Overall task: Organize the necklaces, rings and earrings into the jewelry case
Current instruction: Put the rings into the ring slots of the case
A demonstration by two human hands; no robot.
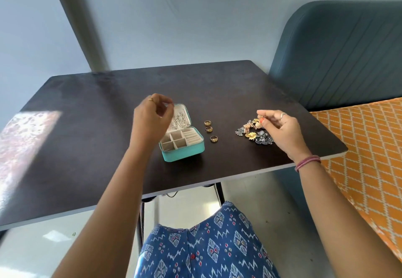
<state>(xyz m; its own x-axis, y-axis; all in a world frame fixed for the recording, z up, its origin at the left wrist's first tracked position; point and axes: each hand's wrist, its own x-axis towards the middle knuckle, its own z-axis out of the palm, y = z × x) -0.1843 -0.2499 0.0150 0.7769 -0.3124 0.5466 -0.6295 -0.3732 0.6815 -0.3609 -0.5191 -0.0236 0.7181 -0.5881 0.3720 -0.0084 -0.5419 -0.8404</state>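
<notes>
Rings (208, 129) beside case (182, 139), right hand (280, 130) grip pinching earring (260, 117) (left hand (152, 117) unclear)

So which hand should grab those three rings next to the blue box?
Probably the right hand, once it drops its earring. The rings lie between the jewelry case and the earring pile, on its side. The left hand hovers beyond the case, by the lid.
</notes>
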